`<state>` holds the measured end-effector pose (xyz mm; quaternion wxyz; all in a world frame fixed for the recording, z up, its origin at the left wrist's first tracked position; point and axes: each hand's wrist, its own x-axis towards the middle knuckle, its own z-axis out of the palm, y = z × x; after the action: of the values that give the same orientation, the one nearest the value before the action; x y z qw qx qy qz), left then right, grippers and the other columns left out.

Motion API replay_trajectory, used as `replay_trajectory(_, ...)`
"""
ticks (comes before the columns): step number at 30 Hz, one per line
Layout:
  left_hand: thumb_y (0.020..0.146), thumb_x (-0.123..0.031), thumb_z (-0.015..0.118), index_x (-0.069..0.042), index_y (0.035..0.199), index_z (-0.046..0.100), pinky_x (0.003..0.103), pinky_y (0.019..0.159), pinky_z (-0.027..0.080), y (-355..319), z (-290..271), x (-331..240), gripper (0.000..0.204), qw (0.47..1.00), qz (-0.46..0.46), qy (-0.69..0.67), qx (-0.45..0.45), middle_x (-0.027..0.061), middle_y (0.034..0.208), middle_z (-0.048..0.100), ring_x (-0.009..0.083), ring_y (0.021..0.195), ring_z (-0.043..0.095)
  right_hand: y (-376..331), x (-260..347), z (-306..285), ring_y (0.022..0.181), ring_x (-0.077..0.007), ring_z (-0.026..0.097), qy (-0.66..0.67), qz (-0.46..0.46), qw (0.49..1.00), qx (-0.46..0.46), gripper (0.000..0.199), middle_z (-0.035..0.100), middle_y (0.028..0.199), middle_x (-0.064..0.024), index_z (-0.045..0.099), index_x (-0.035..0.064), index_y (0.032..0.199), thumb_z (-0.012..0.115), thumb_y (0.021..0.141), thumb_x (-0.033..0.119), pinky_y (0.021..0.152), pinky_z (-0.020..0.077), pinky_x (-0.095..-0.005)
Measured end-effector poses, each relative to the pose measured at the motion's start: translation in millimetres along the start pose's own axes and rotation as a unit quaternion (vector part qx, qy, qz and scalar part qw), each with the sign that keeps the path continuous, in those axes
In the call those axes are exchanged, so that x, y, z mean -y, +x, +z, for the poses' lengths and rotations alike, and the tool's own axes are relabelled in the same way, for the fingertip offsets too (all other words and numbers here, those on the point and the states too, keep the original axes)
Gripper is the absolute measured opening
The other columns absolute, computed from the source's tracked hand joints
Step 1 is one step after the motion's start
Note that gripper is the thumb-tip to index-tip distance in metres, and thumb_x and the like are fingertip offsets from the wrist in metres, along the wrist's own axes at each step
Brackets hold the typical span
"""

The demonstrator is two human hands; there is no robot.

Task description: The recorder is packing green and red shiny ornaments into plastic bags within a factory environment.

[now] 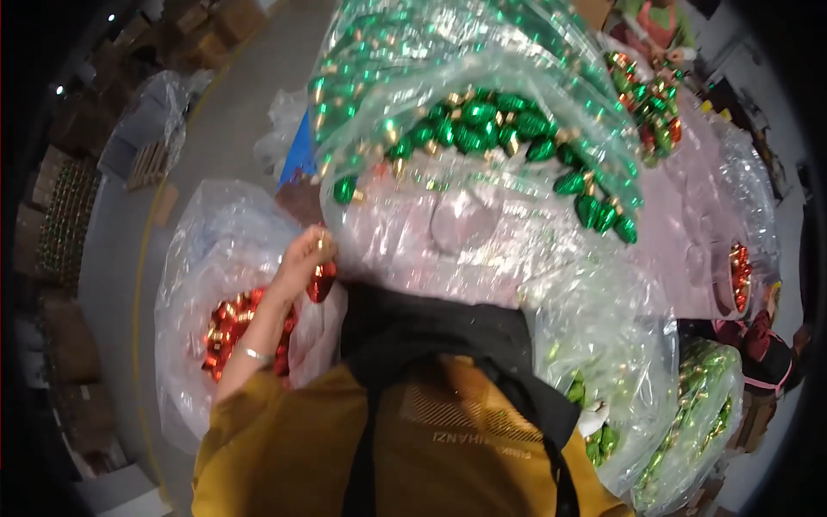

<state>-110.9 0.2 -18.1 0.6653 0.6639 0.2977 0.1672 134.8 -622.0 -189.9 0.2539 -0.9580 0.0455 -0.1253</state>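
Note:
My left hand [307, 253] is closed, its fingers pinching the gold cap of a shiny red Christmas ornament [321, 284] that hangs below them. Just beside it, to the left, stands a clear plastic bag [194, 258] with many red ornaments [226, 332] inside. Ahead of me a plastic-covered table [396, 258] bears a large clear bag [465, 52] of green ornaments. Several green ornaments [476, 125] with gold caps lie at that bag's mouth. No part of my right hand shows.
Clear bags with light green ornaments [603, 439] stand at my right. Red and green ornaments [659, 112] lie at the far right, where another person's hand [680, 56] shows. Cardboard boxes [73, 336] line the left side, past a yellow floor line [138, 293].

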Motion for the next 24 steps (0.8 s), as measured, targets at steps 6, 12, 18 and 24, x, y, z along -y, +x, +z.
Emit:
replay_trajectory(6,0.077,-0.006,0.052,-0.004,0.089,0.055,0.035,0.066,0.047,61.7,62.2,-26.6,0.013,0.824,0.248,0.509,-0.019,0.0145,0.082,0.06,0.0297,0.074,0.06,-6.9,10.3,18.9,0.094,-0.0376,0.063,-0.211,0.238,0.92,0.23,0.048,0.064,0.104,-0.022,0.064,0.0057,0.107,0.068,0.074,0.04,0.079,0.0482,-0.0424)
replay_trajectory(12,0.071,-0.012,0.055,-0.005,0.085,0.066,0.038,0.067,0.048,146.9,45.9,11.8,0.019,0.487,0.184,0.851,0.076,0.0121,0.077,0.063,0.0242,0.077,0.062,13.7,62.6,10.1,0.096,-0.0353,0.063,-0.359,0.144,0.881,0.273,0.054,0.063,0.108,-0.0228,0.063,0.0076,0.112,0.067,0.073,0.044,0.08,0.0485,-0.0427)
replay_trajectory(18,0.074,-0.014,0.056,-0.006,0.084,0.067,0.04,0.069,0.049,158.1,1.1,51.6,0.017,0.494,0.191,0.839,0.122,0.0128,0.073,0.062,0.025,0.078,0.063,65.3,27.8,4.9,0.09,-0.0302,0.064,-0.29,0.065,0.902,0.312,0.047,0.066,0.102,-0.0204,0.065,0.0061,0.108,0.07,0.072,0.036,0.081,0.0494,-0.0384)
replay_trajectory(24,0.082,-0.013,0.062,0.0,0.103,0.06,0.031,0.079,0.047,104.6,49.9,-69.3,0.025,0.873,0.128,0.468,0.05,0.0127,0.091,0.063,0.0168,0.083,0.061,80.3,136.6,-81.5,0.08,-0.0266,0.067,-0.358,0.033,0.839,0.409,0.047,0.068,0.091,-0.0191,0.065,0.0035,0.105,0.069,0.071,0.035,0.078,0.0518,-0.0377)
